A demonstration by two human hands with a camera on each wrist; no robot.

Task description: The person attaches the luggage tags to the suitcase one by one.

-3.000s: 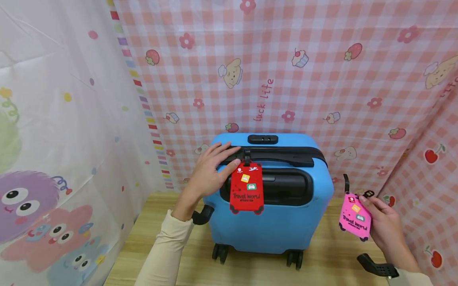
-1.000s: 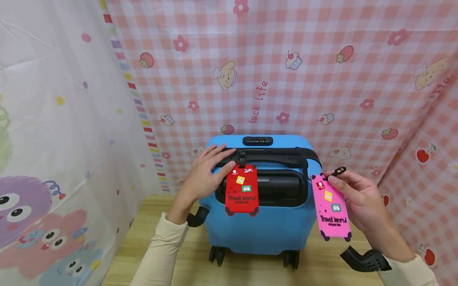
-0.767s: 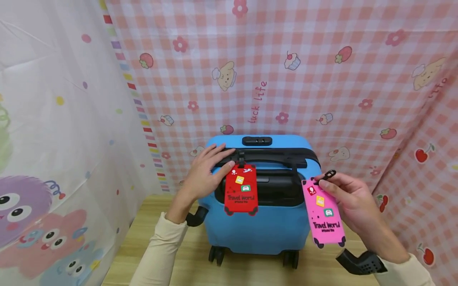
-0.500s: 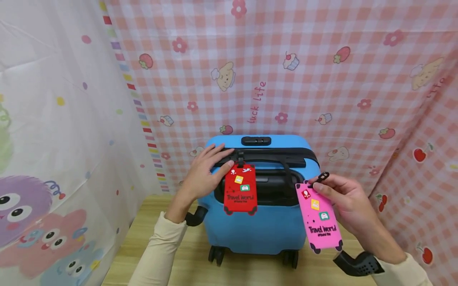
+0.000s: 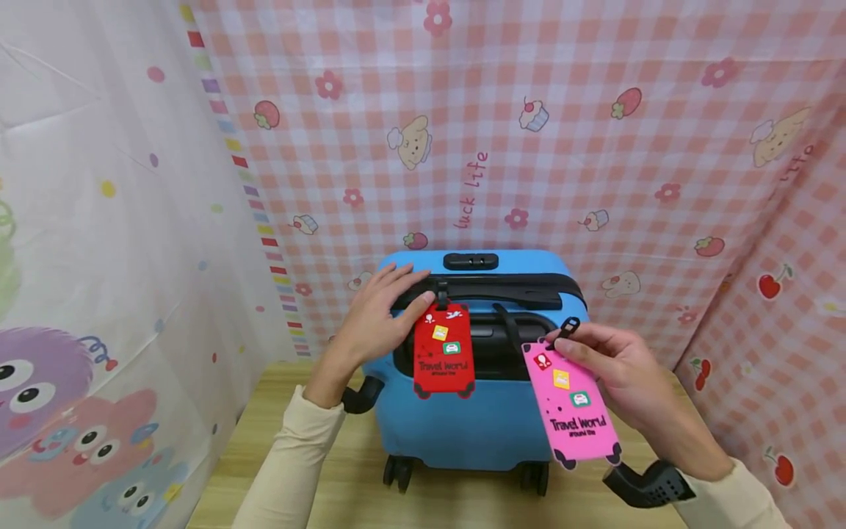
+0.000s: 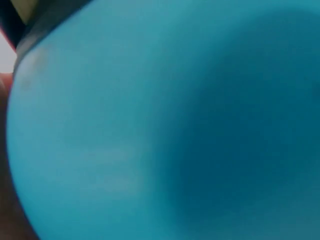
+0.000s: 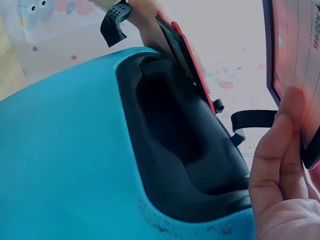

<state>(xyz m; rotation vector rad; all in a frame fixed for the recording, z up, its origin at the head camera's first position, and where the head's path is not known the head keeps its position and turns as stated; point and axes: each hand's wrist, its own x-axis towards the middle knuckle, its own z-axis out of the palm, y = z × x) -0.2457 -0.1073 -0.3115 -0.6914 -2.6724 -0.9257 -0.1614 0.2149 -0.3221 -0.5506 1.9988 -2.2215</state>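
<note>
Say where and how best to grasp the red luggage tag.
Probably pinch the red luggage tag by its lower right edge, from front right: thin and flat, it hangs by its black strap, with the left grip at its upper left corner.

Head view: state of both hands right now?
Left hand: open, resting on the blue suitcase.
Right hand: closed, holding the pink luggage tag.
</note>
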